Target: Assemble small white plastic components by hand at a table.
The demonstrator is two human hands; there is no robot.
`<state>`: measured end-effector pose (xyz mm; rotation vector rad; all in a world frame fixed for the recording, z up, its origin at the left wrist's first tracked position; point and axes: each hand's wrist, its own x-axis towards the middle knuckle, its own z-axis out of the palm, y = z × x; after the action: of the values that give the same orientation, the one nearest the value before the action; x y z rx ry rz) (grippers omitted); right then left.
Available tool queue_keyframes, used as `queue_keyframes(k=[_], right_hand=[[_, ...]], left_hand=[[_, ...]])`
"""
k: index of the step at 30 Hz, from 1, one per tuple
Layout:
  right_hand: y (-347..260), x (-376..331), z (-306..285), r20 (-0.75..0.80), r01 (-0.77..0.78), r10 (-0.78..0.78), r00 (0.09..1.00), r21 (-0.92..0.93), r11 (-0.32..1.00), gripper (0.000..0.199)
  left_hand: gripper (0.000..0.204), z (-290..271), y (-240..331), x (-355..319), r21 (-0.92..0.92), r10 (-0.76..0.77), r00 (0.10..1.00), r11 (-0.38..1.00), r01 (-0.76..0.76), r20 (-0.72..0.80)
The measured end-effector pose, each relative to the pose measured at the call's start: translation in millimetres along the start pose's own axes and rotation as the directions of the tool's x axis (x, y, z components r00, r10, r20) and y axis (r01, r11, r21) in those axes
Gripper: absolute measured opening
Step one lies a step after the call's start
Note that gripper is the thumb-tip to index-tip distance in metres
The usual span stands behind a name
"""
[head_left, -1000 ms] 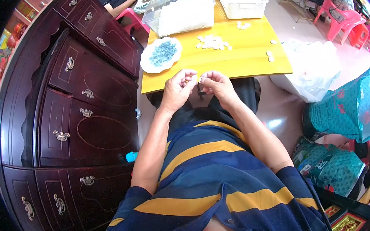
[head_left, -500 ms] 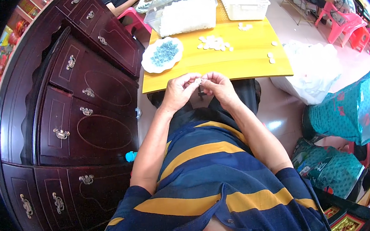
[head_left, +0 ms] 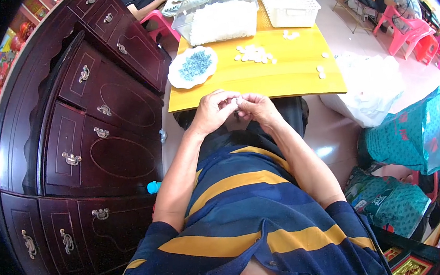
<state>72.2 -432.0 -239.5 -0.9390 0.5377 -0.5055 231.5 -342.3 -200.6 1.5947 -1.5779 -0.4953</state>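
Observation:
My left hand and my right hand meet at the near edge of the yellow table. Their fingertips are pinched together around a small whitish piece, mostly covered by the fingers. Beyond my left hand stands a white scalloped dish heaped with small blue-grey pieces. Small round white pieces lie in a loose group past my right hand, with a few more near the right edge. A clear plastic bin full of white pieces stands farther back.
A white perforated basket sits at the table's far right. Dark wooden drawers line my left. White and teal bags stand on the floor at right. Other people sit at the far left and far right.
My hands stay together at the table edge, with the right fingers shifted slightly inward over the small piece. The view has moved slightly; the things on the table look the same.

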Motion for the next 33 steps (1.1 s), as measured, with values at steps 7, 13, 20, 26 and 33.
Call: queue_keyframes(k=[7, 13, 20, 26, 33], right_hand=[[5, 3, 3, -0.026, -0.015, 0.018, 1.000, 0.124, 0.992, 0.011], [6, 4, 1, -0.011, -0.027, 0.029, 1.000, 0.194, 0.981, 0.012], [9, 4, -4, -0.013, -0.028, 0.032, 0.999, 0.226, 0.974, 0.013], [12, 2, 3, -0.054, 0.036, -0.023, 0.998, 0.267, 0.963, 0.009], [21, 10, 0, -0.125, 0.086, -0.059, 0.990, 0.225, 0.971, 0.007]], left_hand=[[0.036, 10, 16, -2, 0.322, 0.184, 0.975, 0.937, -0.135, -0.126], [0.031, 15, 11, -4, 0.405, 0.223, 0.964, 0.902, -0.147, -0.148], [0.027, 16, 9, -2, 0.399, 0.274, 0.953, 0.895, -0.201, -0.133], [0.022, 18, 6, -2, 0.399, 0.286, 0.946, 0.893, -0.207, -0.151], [0.021, 20, 5, 0, 0.379, 0.307, 0.939, 0.896, -0.229, -0.158]])
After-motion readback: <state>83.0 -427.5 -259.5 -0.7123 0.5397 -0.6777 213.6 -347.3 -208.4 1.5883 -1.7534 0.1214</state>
